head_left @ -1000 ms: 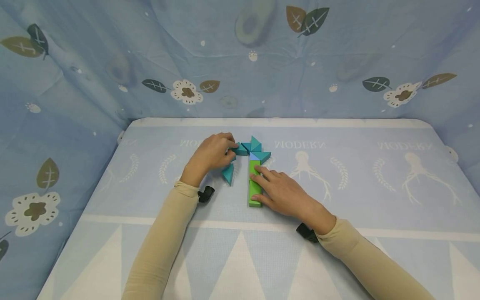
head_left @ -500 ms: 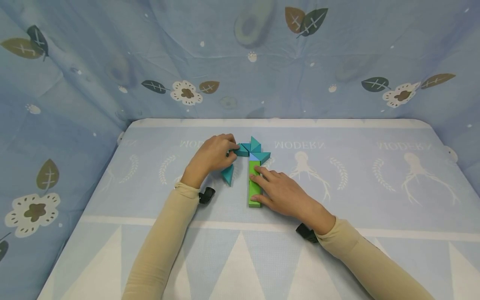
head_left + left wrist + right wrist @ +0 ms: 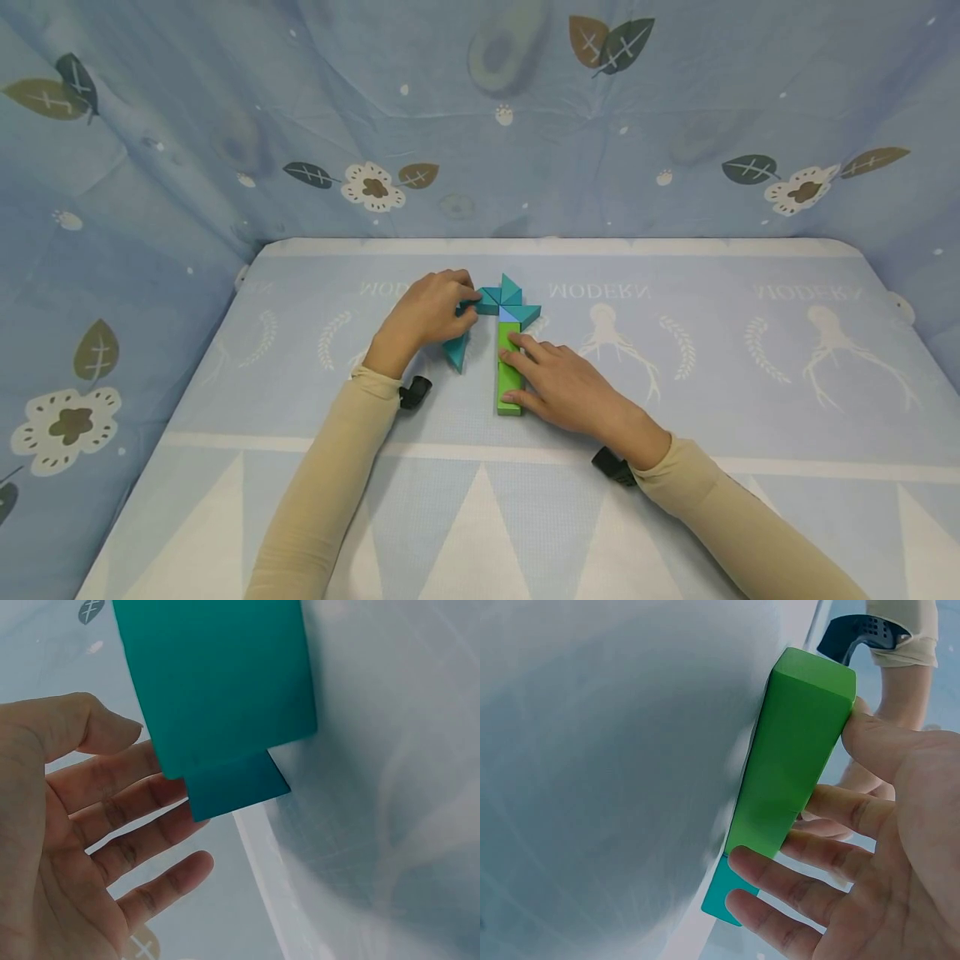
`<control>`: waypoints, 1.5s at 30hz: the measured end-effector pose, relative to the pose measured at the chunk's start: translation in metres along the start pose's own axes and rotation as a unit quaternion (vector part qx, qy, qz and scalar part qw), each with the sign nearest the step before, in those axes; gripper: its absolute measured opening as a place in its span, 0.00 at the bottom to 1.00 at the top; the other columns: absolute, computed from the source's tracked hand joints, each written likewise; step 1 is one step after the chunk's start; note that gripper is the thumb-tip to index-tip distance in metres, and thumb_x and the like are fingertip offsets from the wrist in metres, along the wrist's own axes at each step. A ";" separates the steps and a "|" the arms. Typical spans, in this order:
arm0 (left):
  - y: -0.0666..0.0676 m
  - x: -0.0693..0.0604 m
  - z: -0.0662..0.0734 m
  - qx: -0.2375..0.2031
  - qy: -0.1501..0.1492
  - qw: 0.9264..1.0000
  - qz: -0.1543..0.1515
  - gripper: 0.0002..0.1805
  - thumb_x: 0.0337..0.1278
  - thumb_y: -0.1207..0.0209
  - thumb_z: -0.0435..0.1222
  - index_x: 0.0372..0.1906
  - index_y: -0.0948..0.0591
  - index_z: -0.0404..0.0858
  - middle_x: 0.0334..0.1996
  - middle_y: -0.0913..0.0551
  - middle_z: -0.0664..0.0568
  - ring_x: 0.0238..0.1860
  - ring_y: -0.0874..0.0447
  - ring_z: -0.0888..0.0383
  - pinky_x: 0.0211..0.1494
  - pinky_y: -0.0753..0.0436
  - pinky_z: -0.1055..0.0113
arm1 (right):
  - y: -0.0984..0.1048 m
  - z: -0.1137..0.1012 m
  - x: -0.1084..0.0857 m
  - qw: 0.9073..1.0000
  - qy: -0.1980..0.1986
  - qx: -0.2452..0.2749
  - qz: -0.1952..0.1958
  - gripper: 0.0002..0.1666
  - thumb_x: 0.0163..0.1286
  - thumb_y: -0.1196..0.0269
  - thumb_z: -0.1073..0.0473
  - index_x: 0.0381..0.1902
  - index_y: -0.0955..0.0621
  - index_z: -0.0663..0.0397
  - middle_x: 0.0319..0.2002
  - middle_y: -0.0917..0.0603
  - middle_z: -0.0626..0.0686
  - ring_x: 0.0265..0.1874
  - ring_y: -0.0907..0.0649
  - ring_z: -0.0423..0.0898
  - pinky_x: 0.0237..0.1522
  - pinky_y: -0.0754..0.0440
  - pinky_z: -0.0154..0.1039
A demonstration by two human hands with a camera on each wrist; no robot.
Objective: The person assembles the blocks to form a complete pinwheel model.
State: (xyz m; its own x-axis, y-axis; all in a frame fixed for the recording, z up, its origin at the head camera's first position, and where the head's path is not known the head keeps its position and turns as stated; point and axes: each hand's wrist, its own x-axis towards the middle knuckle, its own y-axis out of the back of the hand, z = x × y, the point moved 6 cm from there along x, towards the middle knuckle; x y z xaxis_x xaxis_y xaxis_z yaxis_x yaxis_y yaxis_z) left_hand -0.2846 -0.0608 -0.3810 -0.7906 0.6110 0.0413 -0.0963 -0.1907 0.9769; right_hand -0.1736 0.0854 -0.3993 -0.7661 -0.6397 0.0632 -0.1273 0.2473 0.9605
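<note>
Teal triangular blocks (image 3: 511, 292) form a pinwheel shape on the table, with a small light-blue triangle (image 3: 507, 314) at its lower middle. Green blocks (image 3: 509, 379) lie end to end below it as a stem. My left hand (image 3: 431, 308) touches the pinwheel's left teal block (image 3: 487, 307) with extended fingers; the thumb stands apart from it. Another teal triangular block (image 3: 456, 351) lies just below this hand, large in the left wrist view (image 3: 225, 682). My right hand (image 3: 562, 383) rests its extended fingertips and thumb along the green blocks' right side, also seen in the right wrist view.
The table (image 3: 712, 417) has a pale blue and white printed cover. A patterned blue curtain (image 3: 600, 200) hangs behind it and at the left. Black wrist-worn devices (image 3: 415, 392) sit under both wrists, close to the tabletop.
My left hand has shifted slightly right, and the left teal block has slid with it toward the pinwheel's middle. My right hand and the green blocks have stayed put.
</note>
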 end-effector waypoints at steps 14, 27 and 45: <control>0.001 0.000 0.003 0.007 0.000 1.000 -0.015 0.20 0.64 0.42 0.46 0.55 0.16 0.39 0.50 0.18 0.48 0.47 0.18 0.50 0.52 0.19 0.55 | 0.001 0.000 0.000 1.000 0.000 -0.002 0.000 0.36 0.70 0.41 0.40 0.68 0.28 0.55 0.70 0.33 0.58 0.62 0.24 0.55 0.57 0.23 0.53; -0.001 -0.002 -0.004 -0.075 -0.017 0.997 -0.007 0.20 0.61 0.36 0.48 0.53 0.14 0.42 0.48 0.19 0.50 0.46 0.20 0.53 0.50 0.20 0.56 | 0.001 0.000 0.000 1.000 0.000 -0.002 -0.003 0.36 0.70 0.42 0.40 0.68 0.28 0.55 0.71 0.33 0.58 0.62 0.24 0.55 0.57 0.23 0.53; -0.013 0.001 -0.024 -0.208 -0.040 0.977 -0.002 0.20 0.56 0.32 0.45 0.53 0.14 0.42 0.45 0.19 0.49 0.43 0.22 0.53 0.46 0.23 0.57 | 0.000 0.001 0.000 1.000 -0.006 -0.001 -0.011 0.36 0.71 0.42 0.40 0.69 0.28 0.54 0.71 0.34 0.58 0.62 0.24 0.56 0.58 0.23 0.54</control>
State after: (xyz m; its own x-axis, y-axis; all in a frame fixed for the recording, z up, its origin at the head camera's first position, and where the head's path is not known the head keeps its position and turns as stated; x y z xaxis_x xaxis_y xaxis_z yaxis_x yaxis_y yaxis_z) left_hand -0.2983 -0.0760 -0.3988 -0.7413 0.6674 0.0713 -0.3499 -0.4748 0.8075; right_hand -0.1736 0.0861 -0.3994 -0.7711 -0.6357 0.0377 -0.1433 0.2310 0.9623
